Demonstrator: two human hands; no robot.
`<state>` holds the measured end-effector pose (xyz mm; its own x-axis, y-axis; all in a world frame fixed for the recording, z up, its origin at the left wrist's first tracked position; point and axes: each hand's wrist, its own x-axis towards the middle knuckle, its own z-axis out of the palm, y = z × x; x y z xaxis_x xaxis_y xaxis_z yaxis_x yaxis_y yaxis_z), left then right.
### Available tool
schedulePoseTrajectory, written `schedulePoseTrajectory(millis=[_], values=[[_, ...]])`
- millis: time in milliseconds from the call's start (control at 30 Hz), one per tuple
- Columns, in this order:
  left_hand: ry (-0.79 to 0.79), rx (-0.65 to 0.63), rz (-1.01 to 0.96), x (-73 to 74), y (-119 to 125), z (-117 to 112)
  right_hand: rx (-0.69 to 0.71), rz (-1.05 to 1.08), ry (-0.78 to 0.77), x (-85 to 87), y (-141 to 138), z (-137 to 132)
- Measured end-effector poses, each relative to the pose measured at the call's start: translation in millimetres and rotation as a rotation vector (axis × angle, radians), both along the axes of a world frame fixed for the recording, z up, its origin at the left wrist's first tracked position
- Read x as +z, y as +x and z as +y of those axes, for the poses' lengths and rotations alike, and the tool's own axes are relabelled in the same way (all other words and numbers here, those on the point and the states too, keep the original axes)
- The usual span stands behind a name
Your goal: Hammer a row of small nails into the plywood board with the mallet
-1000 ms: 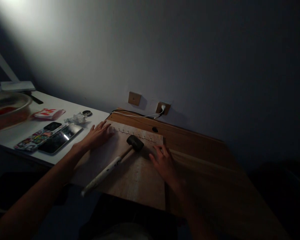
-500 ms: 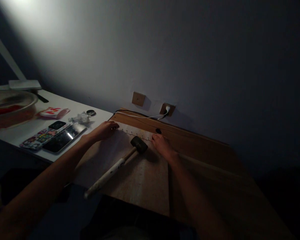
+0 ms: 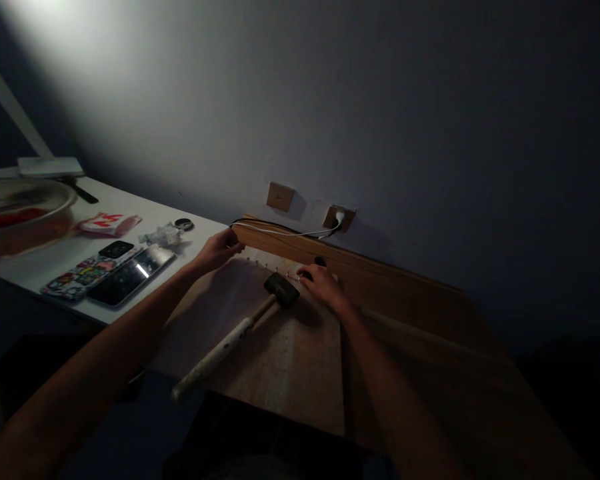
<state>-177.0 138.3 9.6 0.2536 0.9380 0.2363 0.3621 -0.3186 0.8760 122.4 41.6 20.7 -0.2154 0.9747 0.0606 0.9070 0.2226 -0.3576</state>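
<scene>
A light wooden board lies on the table, with a row of several small metal pins along its far side; their exact kind is too small to tell. My left hand is at the row's left end, fingers stretched towards the board's far left corner, no held thing visible. By the right end, my right hand has its fingers bent, thumb and forefinger close to the last pin; what they grip, if anything, is unclear. Between my hands, a black-headed mallet lies diagonally, its pale handle pointing towards me.
On the white desk at left are a smartphone, a patterned case, crumpled clear plastic, a red-and-white packet and a large clear bowl. A plugged-in cable runs along the wall behind the board.
My left hand has shifted slightly up and right, off the leftmost pins. My right hand's fingers have bent more around the right end of the row. The mallet stays on the board.
</scene>
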Motion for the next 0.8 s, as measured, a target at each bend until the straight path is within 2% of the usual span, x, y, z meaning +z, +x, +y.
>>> schedulePoseTrajectory(millis=[100,167,267,367,467,567,700,800], values=[[-0.261,-0.036,-0.295,-0.5,7.9,-5.0,0.009,0.038,-0.018,-4.8,-1.7,0.8],[-0.323,-0.02,-0.236,-2.0,10.1,-6.8,0.01,0.072,-0.03,-5.4,-2.0,1.4],[-0.146,0.005,0.165,-3.1,10.4,-8.8,0.01,0.153,-0.044,-3.7,-2.2,1.9],[0.092,-0.066,0.502,-1.2,12.0,-11.8,-0.005,0.3,-0.033,0.2,-2.7,2.8],[0.214,-0.143,0.642,-0.6,16.0,-13.5,-0.052,0.519,0.015,2.6,-2.2,6.3],[0.31,-0.122,0.725,-4.8,20.7,-11.2,-0.131,0.778,0.037,-1.7,0.1,11.2],[0.315,0.03,0.677,-10.3,29.3,-6.8,-0.207,1.056,-0.038,-13.6,1.4,15.8],[0.123,0.112,0.407,-8.2,36.8,-4.4,-0.24,1.136,-0.112,-17.6,-3.7,19.5]])
